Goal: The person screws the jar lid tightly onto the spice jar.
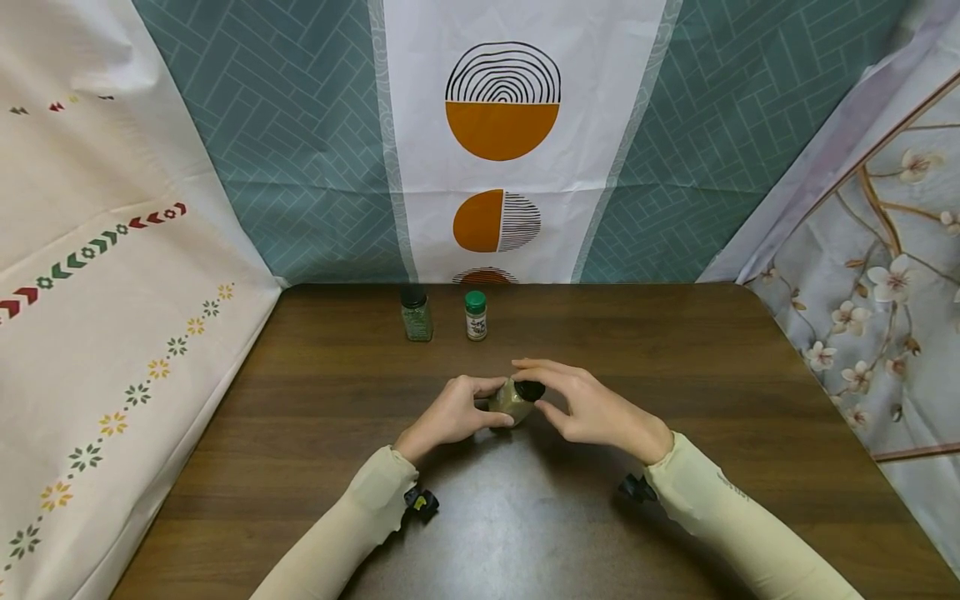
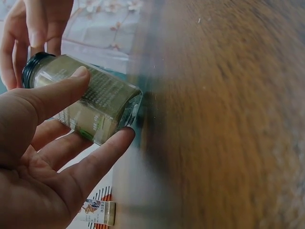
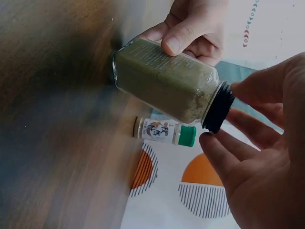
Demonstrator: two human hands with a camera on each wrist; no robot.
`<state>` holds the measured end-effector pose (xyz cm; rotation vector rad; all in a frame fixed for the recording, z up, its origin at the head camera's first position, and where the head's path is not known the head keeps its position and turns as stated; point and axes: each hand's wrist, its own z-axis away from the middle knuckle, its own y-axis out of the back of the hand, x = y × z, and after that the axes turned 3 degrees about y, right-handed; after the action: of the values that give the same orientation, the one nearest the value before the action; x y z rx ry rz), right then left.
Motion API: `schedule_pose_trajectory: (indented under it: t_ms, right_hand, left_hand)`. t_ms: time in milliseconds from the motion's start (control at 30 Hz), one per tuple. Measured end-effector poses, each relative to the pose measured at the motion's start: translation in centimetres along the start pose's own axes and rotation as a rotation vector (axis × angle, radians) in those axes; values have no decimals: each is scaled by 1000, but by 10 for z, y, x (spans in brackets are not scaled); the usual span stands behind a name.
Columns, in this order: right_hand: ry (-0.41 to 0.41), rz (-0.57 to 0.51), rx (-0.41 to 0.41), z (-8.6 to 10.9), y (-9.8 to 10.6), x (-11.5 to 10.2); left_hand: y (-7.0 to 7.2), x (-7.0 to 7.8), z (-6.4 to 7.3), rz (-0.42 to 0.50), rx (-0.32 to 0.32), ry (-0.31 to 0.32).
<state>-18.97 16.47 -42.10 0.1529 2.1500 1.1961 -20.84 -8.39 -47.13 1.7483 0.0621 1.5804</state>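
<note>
A squarish clear jar (image 3: 162, 81) of greenish-tan powder tilts just above the table, its black lid (image 3: 219, 107) angled up to the right in the head view. My left hand (image 1: 453, 410) grips the jar's body, thumb on one face and fingers on the opposite side. Around the lid, the thumb and fingers of my right hand (image 1: 592, 404) bend and touch its rim. The lid sits on the jar's mouth. Printed text shows on the glass in both wrist views, too small to read.
Toward the back of the brown wooden table (image 1: 337, 433) stand a black-capped jar of green contents (image 1: 417, 318) and a smaller green-capped bottle (image 1: 476, 317) with a white label. Patterned cloths (image 1: 300, 150) hang behind the table and at both sides.
</note>
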Motion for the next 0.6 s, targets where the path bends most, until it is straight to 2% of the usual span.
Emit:
schedule_pose_trajectory:
  t_ms: [300, 600]
  right_hand:
    - [-16, 3, -16, 2, 0, 2]
    - [-18, 24, 3, 1, 0, 3]
  left_hand:
    - [0, 2, -1, -15, -12, -10]
    - [0, 3, -2, -25, -10, -5]
